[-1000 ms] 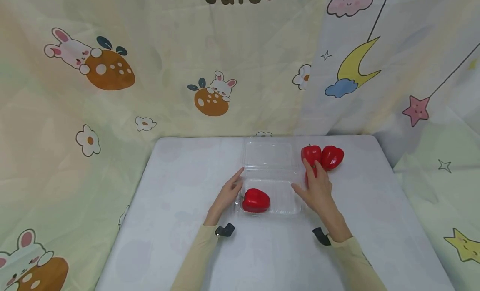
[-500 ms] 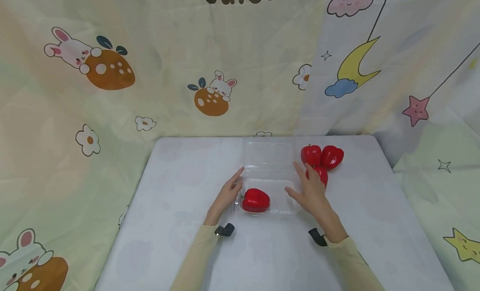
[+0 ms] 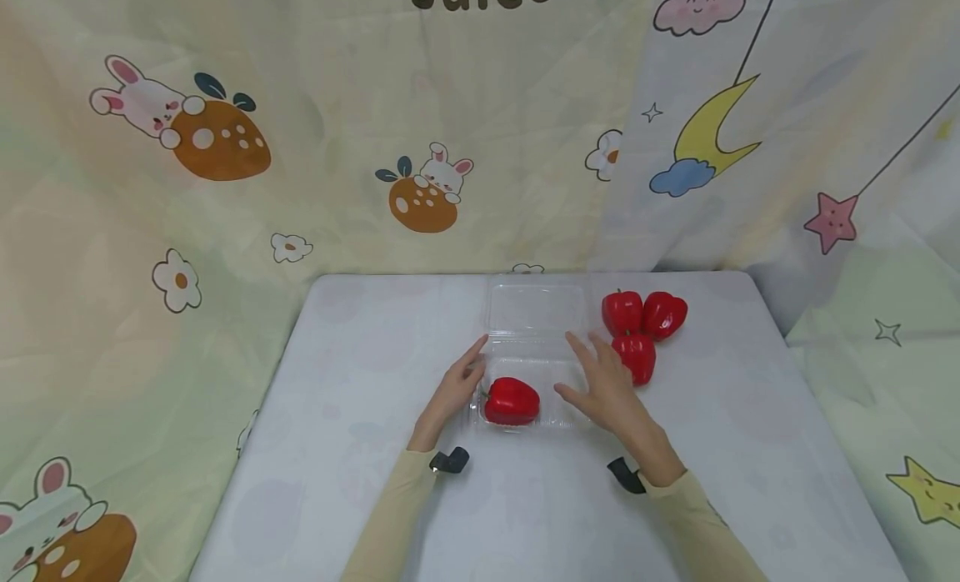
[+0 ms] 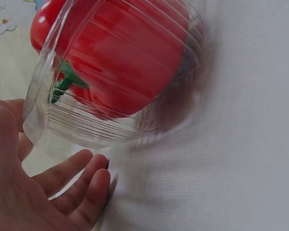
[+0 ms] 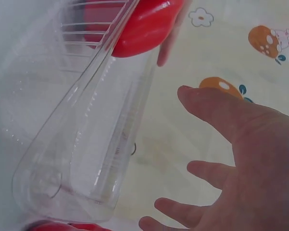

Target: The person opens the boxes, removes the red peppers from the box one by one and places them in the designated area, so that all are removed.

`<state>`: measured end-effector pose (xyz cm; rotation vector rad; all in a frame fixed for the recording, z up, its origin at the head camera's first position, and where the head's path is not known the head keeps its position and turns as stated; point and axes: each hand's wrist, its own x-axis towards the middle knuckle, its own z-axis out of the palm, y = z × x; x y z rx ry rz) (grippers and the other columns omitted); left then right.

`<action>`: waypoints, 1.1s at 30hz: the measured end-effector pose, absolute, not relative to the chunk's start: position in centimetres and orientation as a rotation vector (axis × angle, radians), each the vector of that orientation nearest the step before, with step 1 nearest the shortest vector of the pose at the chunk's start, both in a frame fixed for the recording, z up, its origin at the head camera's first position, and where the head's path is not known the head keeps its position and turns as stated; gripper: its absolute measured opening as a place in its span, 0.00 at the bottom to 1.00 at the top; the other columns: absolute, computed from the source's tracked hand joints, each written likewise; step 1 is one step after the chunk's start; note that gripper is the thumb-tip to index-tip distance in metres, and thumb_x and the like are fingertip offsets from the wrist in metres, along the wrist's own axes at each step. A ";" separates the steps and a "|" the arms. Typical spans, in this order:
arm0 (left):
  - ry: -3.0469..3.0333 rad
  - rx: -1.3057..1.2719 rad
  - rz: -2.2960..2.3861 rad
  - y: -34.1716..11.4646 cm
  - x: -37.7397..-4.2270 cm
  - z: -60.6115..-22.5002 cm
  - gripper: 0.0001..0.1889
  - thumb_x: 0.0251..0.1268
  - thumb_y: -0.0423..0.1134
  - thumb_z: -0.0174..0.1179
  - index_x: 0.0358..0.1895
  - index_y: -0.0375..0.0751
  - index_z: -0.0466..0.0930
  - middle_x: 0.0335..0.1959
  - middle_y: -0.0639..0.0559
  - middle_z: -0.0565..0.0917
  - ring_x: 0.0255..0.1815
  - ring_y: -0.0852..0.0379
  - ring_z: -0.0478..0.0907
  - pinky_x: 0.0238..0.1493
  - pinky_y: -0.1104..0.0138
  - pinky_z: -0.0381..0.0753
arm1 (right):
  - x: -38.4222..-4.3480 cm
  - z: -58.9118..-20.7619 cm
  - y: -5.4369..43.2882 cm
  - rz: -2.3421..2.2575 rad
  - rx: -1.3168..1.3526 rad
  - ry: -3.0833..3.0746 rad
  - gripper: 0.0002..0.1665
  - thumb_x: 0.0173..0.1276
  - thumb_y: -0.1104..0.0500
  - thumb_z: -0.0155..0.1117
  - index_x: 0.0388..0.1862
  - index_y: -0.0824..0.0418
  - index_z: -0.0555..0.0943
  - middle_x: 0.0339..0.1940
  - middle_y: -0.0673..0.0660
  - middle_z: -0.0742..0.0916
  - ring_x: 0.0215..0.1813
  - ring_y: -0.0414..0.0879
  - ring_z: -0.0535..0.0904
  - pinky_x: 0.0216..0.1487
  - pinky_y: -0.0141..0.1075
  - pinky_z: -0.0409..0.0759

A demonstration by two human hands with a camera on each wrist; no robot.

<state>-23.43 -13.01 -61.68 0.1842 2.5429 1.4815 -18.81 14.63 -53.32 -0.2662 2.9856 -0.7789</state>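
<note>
A clear plastic clamshell box lies unfolded on the white table, its lid flat toward the back. One red bell pepper with a green stem rests on its side in the left of the base. My left hand is at the box's left side, fingers extended and loosely spread; in the left wrist view its palm is close to the rim. Over the right part of the base hovers my right hand, fingers spread and holding nothing. Just beyond it sits a second red bell pepper.
Two more red bell peppers, one upright and one tilted, stand grouped at the table's back right. A printed cloth hangs behind the table.
My right hand has moved left and slightly toward me, away from the pepper group to above the box, uncovering the nearest pepper. The left hand has stayed in place.
</note>
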 end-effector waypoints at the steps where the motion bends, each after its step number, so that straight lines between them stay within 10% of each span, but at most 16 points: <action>1: 2.542 0.184 1.482 -13.0 -23.4 -61.7 0.28 0.80 0.46 0.48 0.77 0.74 0.57 0.74 0.47 0.71 0.68 0.42 0.76 0.65 0.45 0.78 | -18.8 -53.3 14.5 -0.775 -0.274 2.983 0.60 0.54 0.48 0.78 0.81 0.55 0.56 0.77 0.70 0.62 0.78 0.68 0.56 0.63 0.76 0.65; 33: 2.530 0.168 1.507 -13.0 -23.6 -61.9 0.27 0.79 0.48 0.48 0.76 0.77 0.58 0.70 0.46 0.75 0.65 0.44 0.78 0.61 0.45 0.81 | -18.4 -52.6 10.0 -0.711 -0.549 2.842 0.59 0.52 0.47 0.80 0.80 0.51 0.60 0.74 0.68 0.69 0.75 0.66 0.63 0.66 0.71 0.68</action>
